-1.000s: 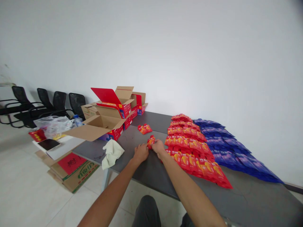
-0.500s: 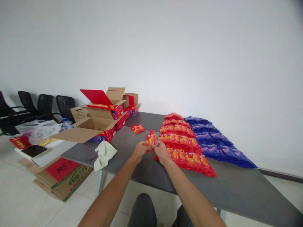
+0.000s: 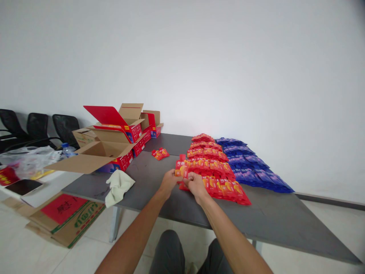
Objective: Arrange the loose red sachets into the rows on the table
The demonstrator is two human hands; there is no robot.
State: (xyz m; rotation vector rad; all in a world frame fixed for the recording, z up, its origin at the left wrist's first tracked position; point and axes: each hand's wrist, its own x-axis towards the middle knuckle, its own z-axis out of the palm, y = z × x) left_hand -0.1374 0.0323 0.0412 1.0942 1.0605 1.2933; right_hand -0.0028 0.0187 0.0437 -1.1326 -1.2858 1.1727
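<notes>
Both hands hold one small red packet (image 3: 181,167) upright, just above the dark grey table (image 3: 273,224). My left hand (image 3: 169,182) pinches its left side and my right hand (image 3: 195,184) its right side. Right of the hands lie overlapping rows of red packets (image 3: 212,167), and beyond them rows of blue packets (image 3: 251,165). Two loose red packets (image 3: 160,153) lie farther back on the table.
Open cardboard and red boxes (image 3: 111,133) stand at the table's far left, with a pale cloth (image 3: 118,185) near its front corner. Flattened cartons (image 3: 62,217), a plastic bag (image 3: 28,161) and a water bottle (image 3: 66,149) sit at the left. Black chairs (image 3: 37,127) line the wall.
The packet has risen from the table and now stands upright between both hands. The camera has swung right, so everything sits further left in view.
</notes>
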